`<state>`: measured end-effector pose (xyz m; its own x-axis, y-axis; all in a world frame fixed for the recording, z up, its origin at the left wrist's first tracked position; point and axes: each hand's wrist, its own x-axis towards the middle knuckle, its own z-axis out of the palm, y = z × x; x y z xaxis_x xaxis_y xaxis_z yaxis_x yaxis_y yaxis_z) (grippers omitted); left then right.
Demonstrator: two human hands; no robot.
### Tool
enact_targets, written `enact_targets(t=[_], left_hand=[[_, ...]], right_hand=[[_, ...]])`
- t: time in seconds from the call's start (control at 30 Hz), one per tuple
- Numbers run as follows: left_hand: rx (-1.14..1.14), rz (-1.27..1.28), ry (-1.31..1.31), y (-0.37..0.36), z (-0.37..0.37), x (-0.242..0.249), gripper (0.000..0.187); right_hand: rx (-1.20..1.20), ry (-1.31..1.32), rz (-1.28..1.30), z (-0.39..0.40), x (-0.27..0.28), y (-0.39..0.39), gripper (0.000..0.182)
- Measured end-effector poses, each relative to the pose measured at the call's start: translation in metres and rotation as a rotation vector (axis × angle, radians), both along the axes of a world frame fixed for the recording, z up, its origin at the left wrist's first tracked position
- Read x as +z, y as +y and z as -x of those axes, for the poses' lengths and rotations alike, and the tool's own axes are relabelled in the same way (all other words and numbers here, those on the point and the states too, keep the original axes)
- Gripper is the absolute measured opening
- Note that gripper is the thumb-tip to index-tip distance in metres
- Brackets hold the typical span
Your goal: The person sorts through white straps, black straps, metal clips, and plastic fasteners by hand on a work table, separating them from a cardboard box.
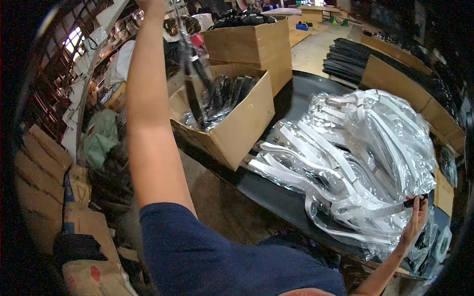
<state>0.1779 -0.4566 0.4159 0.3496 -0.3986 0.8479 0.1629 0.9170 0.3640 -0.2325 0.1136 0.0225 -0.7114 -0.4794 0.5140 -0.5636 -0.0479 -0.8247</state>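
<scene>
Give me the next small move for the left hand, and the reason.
Probably lower the left hand slightly toward the nearer open box: it is raised at the picture's top edge, and beside it a bagged black strap hangs down to similar black bundles in that box.

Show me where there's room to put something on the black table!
The black table has a bare patch between the tall cardboard box and the bagged white straps, and a thin strip along its near edge. It's crowded under the straps, out to the right hand.
</scene>
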Motion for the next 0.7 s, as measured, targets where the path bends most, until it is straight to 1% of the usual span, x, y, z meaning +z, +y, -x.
enact_targets(t=[0.03, 0.07, 0.1, 0.13, 0.17, 0.2, 0.23, 0.27, 0.33, 0.37, 0.43, 0.5, 0.53, 0.57, 0.63, 0.7], left_hand=[[-0.012, -0.006, -0.004, 0.016, 0.007, -0.003, 0.027], [-0.028, -0.012, -0.035, 0.020, 0.020, -0.005, 0.028], [-0.059, -0.027, -0.069, 0.023, 0.041, -0.013, 0.028], [-0.109, -0.052, -0.109, 0.032, 0.070, -0.027, 0.028], [-0.172, -0.081, -0.150, 0.037, 0.106, -0.046, 0.028], [-0.244, -0.113, -0.195, 0.045, 0.143, -0.067, 0.029], [-0.324, -0.140, -0.240, 0.072, 0.175, -0.091, 0.029], [-0.389, -0.158, -0.281, 0.079, 0.206, -0.106, 0.029], [-0.494, -0.185, -0.352, 0.105, 0.243, -0.133, 0.030], [-0.532, -0.180, -0.377, 0.118, 0.255, -0.134, 0.030], [-0.586, -0.149, -0.409, 0.140, 0.267, -0.126, 0.031], [-0.621, -0.116, -0.444, 0.158, 0.271, -0.116, 0.032], [-0.632, -0.101, -0.462, 0.164, 0.270, -0.111, 0.032], [-0.638, -0.083, -0.481, 0.166, 0.269, -0.105, 0.033], [-0.636, -0.044, -0.517, 0.171, 0.257, -0.089, 0.033], [-0.621, 0.000, -0.545, 0.171, 0.240, -0.068, 0.034]], right_hand=[[-0.058, 0.190, -0.048, -0.004, 0.004, 0.002, 0.021], [-0.025, -0.017, -0.038, 0.002, 0.004, 0.002, 0.022], [-0.015, -0.039, -0.121, 0.001, 0.012, 0.003, 0.022], [0.047, -0.104, -0.095, 0.009, 0.006, 0.004, 0.024], [-0.033, -0.104, -0.074, -0.008, 0.023, -0.006, 0.020], [-0.022, -0.231, -0.033, -0.004, 0.024, -0.009, 0.020], [-0.029, -0.184, 0.012, -0.009, 0.027, -0.010, 0.022], [-0.005, -0.176, 0.053, -0.008, 0.034, -0.015, 0.023], [0.119, -0.223, 0.133, -0.001, 0.047, -0.018, 0.021], [0.174, -0.240, 0.190, -0.005, 0.065, -0.025, 0.020], [0.266, -0.152, 0.222, -0.006, 0.090, -0.034, 0.020], [0.244, 0.016, 0.227, -0.009, 0.110, -0.045, 0.019], [0.311, 0.067, 0.254, -0.004, 0.117, -0.050, 0.021], [0.318, 0.103, 0.217, -0.003, 0.128, -0.055, 0.023], [0.328, -0.008, 0.282, -0.011, 0.153, -0.060, 0.014], [0.312, 0.034, 0.281, -0.003, 0.166, -0.070, 0.013]])
